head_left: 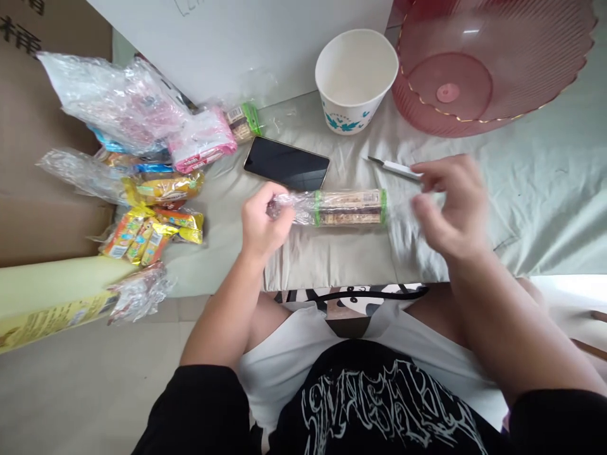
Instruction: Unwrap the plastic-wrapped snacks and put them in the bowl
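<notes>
Red bowl: sitting back right, probably staying out of the way
Right hand: hanging half open, blurry, gripping nothing I can see
Left hand: pinching film end tight, steadying it I guess
Snack pack: lying between both hands
White tool: lying at right fingers, can't tell if touching

The right hand is blurred, and its fingers cover the near end of a slim white tool, so whether they touch it cannot be told. The left hand hides part of the clear gathered end of a wrapped packet, whose fine print is too small to read. The top edge cuts off a ribbed pink bowl and a white box; the left edge crops a brown carton.
</notes>
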The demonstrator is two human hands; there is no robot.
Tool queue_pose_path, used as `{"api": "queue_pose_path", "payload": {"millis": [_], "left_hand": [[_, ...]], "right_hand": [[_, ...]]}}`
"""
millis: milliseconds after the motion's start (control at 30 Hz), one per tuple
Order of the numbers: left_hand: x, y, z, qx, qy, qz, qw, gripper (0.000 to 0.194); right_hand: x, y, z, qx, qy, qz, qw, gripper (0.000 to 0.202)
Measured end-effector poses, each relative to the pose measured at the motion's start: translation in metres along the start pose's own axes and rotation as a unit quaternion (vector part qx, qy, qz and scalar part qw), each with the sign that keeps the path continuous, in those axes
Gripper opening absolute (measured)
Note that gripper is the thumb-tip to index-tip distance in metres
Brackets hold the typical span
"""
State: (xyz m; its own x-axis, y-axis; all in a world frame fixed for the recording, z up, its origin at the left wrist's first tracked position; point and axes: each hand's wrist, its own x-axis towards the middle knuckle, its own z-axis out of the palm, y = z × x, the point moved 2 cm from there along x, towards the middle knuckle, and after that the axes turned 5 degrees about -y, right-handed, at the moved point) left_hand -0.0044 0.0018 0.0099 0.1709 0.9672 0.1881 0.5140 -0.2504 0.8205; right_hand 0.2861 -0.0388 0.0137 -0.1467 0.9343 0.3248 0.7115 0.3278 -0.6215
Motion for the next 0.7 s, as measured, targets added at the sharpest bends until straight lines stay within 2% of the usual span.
{"api": "queue_pose_path", "payload": {"millis": [133,167,233,333,400,433,467,533,600,633,700], "left_hand": [[0.000,0.000,-0.015,0.018,0.086,0.056,0.995,0.032],[0.000,0.000,-0.018,0.031,0.103,0.069,0.992,0.037],[0.001,0.002,-0.020,0.049,0.103,0.087,0.990,0.040],[0.003,0.016,-0.019,0.042,0.067,0.124,0.989,0.030],[0.007,0.033,-0.012,0.038,0.025,0.152,0.987,0.018],[0.010,0.042,-0.005,0.041,-0.015,0.159,0.986,0.012],[0.013,0.051,0.004,0.048,-0.069,0.159,0.984,0.011],[0.018,0.064,0.026,0.071,-0.198,0.131,0.969,0.023],[0.021,0.070,0.045,0.106,-0.287,0.079,0.949,0.038],[0.022,0.071,0.051,0.124,-0.303,0.052,0.943,0.041],[0.021,0.071,0.057,0.137,-0.290,-0.002,0.947,0.041]], "right_hand": [[0.000,-0.019,0.004,-0.082,-0.042,-0.144,0.985,0.005],[-0.002,-0.024,0.003,-0.083,-0.058,-0.162,0.982,0.008],[-0.008,-0.035,-0.003,-0.091,-0.108,-0.178,0.974,0.016],[-0.023,-0.051,-0.010,-0.111,-0.231,-0.183,0.949,0.025],[-0.033,-0.057,-0.009,-0.100,-0.304,-0.181,0.930,0.027],[-0.036,-0.058,-0.007,-0.096,-0.337,-0.166,0.922,0.027],[-0.039,-0.058,-0.004,-0.100,-0.365,-0.137,0.915,0.028],[-0.038,-0.052,0.002,-0.128,-0.397,-0.049,0.907,0.030],[-0.033,-0.043,0.003,-0.151,-0.383,0.039,0.910,0.032],[-0.030,-0.039,0.002,-0.152,-0.363,0.073,0.916,0.031],[-0.024,-0.032,-0.001,-0.129,-0.315,0.120,0.933,0.027]]}}
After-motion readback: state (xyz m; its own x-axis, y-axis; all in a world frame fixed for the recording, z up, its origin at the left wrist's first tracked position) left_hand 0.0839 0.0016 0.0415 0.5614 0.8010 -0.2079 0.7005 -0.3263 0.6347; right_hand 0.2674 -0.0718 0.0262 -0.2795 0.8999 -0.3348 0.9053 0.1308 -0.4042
